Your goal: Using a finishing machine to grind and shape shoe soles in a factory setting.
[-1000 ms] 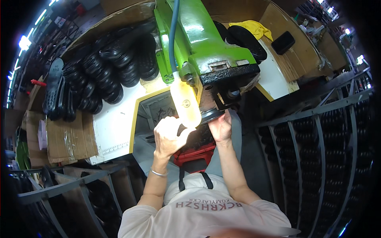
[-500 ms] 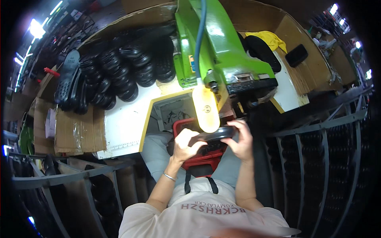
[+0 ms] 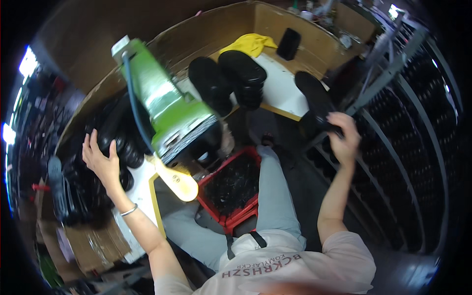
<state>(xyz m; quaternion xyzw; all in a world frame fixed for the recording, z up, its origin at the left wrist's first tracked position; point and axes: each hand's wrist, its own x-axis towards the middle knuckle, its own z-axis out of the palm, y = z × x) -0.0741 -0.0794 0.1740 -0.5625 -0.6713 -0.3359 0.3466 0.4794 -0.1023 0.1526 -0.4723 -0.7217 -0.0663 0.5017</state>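
My right hand (image 3: 344,136), out to the right, grips one end of a long black shoe sole (image 3: 310,92). The sole tilts up and away from me, over the right end of the white tabletop. On the far left, my left hand (image 3: 102,160) reaches in among stacked black shoe soles (image 3: 129,153) with its fingers spread. Nothing shows in its grasp, and I cannot tell whether it touches a sole. Between my hands stands a green machine (image 3: 179,110), with a pale yellow, glowing paddle-shaped lamp (image 3: 178,183) hanging at its front.
Two more piles of black soles (image 3: 246,78) stand right of the machine. Behind them lie a yellow cloth (image 3: 250,45) and a dark phone-like object (image 3: 289,44). A red crate (image 3: 204,200) with dark scraps sits between my legs. Metal racks (image 3: 400,132) line the right side.
My hands have parted from the black sole held between them under the lamp. The right one carries a sole rightward; the left has moved to the left stacks. The view has turned right.
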